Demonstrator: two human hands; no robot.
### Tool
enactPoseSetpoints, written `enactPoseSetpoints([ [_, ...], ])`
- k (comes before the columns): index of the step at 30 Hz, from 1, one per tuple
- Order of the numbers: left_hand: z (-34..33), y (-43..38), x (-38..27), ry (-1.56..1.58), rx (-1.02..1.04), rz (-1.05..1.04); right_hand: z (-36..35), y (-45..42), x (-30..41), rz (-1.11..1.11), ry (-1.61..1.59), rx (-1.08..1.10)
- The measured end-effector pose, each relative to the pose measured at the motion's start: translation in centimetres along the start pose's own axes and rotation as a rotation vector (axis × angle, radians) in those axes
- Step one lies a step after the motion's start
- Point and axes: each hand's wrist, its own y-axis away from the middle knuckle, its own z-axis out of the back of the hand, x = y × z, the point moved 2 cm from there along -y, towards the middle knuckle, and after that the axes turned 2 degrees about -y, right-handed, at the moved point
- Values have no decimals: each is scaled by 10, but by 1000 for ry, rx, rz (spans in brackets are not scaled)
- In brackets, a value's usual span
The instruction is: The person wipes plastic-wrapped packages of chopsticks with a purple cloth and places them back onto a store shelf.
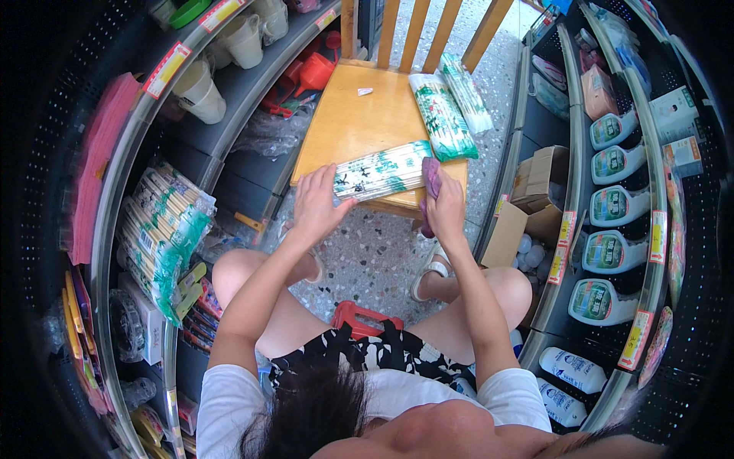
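Note:
A clear plastic pack of wooden chopsticks (381,172), printed green and black, lies across the front of a wooden chair seat (350,123). My left hand (318,201) grips its left end, thumb below and fingers over the top. In my right hand (445,209) is a crumpled purple cloth (430,198), pressed against the pack's right end. Two further packs rest at the seat's right side: a green-and-white one (441,115) and a slimmer one (465,94) that leans past the seat edge. A small white paper scrap (364,91) sits near the seat's middle.
Shelves flank me closely. On the left are more chopstick packs (163,229), plastic cups (200,92) and a red funnel (315,73). At right stand spray-cleaner bottles (610,205) and an opened cardboard box (530,201). A red plastic stool (364,321) is beneath me on the speckled floor (367,252).

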Motion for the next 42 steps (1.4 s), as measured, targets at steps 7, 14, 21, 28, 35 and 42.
enactPoseSetpoints([
  [7,-1,-3,2,20,8,-4,5,10,-2,6,36,-15],
  [14,5,-12,1,23,53,19,18,15,1,-86,19,66],
  [21,7,-20,2,56,-11,36,21,15,13,-129,-249,185],
  [28,13,-37,16,71,-227,218,28,2,23,-209,-428,124],
  [35,-8,-83,40,125,-474,409,39,-13,41,-282,-520,55],
  [42,-34,-107,26,179,-456,611,32,-20,43,-270,-594,59],
])
